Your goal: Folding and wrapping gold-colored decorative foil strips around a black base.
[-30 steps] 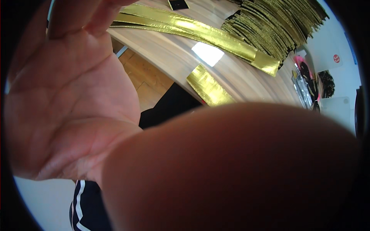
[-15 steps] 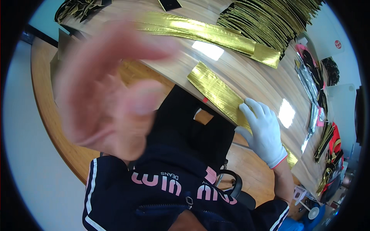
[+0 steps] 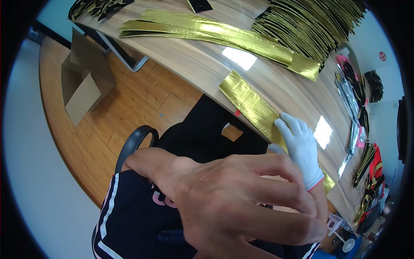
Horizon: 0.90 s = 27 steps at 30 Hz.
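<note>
My bare left hand (image 3: 241, 194) is raised close in front of me at the lower middle. Its fingers are bent but apart, and I see nothing in them; the fingertips point right, toward my right forearm. A white glove covers my right hand (image 3: 299, 146), which lies on a shiny gold strip (image 3: 250, 101) along the table's near edge. The gloved fingers are spread across the strip, with the thumb by its near side, partly hidden behind my left hand. Part of the strip shows again beyond the right wrist.
Several long gold strips (image 3: 207, 32) lie overlapped farther back on the wood-grain table (image 3: 189, 64). Behind them stands a thick row of gold-and-black strips (image 3: 302, 28). Silver and black pieces (image 3: 349, 103) lie at the right. An open cardboard box (image 3: 88, 77) sits on the floor at left.
My left hand has swung from the upper left down to the lower middle, uncovering the box and the long strips' left ends. My right hand stays on the strip.
</note>
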### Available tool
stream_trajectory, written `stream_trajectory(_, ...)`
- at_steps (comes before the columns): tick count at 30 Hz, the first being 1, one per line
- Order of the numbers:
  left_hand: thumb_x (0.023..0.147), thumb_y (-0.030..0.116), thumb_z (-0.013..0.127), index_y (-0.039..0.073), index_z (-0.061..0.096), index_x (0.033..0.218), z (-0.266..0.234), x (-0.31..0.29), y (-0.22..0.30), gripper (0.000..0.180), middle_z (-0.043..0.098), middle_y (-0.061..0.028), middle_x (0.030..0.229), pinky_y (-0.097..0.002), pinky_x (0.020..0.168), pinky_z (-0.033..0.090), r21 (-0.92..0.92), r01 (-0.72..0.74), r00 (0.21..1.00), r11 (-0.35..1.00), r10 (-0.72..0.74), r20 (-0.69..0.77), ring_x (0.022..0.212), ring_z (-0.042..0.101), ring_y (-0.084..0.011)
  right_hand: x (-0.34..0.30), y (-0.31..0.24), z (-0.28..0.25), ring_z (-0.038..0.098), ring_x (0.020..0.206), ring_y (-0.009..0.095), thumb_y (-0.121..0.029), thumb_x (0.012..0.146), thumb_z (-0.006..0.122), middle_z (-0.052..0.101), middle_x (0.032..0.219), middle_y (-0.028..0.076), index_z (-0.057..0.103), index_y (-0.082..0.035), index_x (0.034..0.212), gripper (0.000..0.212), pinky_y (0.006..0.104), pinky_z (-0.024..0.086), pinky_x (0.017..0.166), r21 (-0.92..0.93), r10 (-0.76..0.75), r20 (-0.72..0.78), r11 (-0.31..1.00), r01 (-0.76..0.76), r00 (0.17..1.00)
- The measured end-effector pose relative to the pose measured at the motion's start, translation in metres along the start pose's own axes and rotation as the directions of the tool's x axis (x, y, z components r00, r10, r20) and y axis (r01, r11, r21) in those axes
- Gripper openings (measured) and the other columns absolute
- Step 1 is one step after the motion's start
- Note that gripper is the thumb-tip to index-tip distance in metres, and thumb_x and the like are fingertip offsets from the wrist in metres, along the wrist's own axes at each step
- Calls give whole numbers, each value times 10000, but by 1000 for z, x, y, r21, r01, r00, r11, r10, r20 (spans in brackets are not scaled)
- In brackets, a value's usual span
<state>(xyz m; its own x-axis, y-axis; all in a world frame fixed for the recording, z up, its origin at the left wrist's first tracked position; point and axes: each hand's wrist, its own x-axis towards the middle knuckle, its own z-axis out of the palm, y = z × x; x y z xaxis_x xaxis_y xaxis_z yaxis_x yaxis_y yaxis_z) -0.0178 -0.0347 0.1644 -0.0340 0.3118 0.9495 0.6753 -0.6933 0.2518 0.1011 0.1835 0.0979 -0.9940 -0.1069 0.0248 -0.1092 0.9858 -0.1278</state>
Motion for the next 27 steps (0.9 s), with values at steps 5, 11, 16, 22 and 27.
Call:
stream_trajectory(5,840,193,862,281,848,1175,-10,7,3,346,745,-104,1211,-338,845,514,-83,-10,995,996,19,99,1006,716,-213,-1,2,-3,572,1233,356,-214,763,883,572,1407,137,601,-64,1333,653,466,477,1012,9,-25,-8,1000,25,1000)
stream_trajectory(11,962,189,737,47,786,1080,11,-66,8,190,778,-116,1111,-367,789,579,-103,319,901,942,-336,-276,915,750,-296,-7,-3,1,571,1251,357,-211,765,882,573,1415,133,607,-73,1334,646,461,478,1019,-21,4,-14,1000,-4,1000)
stream_trajectory(16,887,93,775,34,772,1186,-19,-120,-29,305,727,-123,1232,-406,967,513,545,655,719,524,-654,-236,1184,676,-314,-6,0,0,583,1243,351,-218,787,866,585,1404,136,621,-77,1315,599,462,479,1022,-7,5,10,1000,-5,1000)
stream_trajectory(22,888,216,807,116,738,1291,-11,-149,-57,420,682,-66,1280,-501,1119,386,742,546,758,388,-605,-242,1307,573,-312,19,14,-17,627,1164,379,-144,810,823,640,1322,149,625,-45,1315,552,458,521,958,112,-6,85,994,-3,996)
stream_trajectory(27,881,216,824,95,704,1355,-6,-152,-57,504,715,-67,1229,-486,1131,385,683,611,749,400,-572,-335,1260,609,-294,47,5,-9,649,1080,368,-153,829,810,648,1211,141,619,-56,1333,547,449,537,926,114,-54,38,992,50,998)
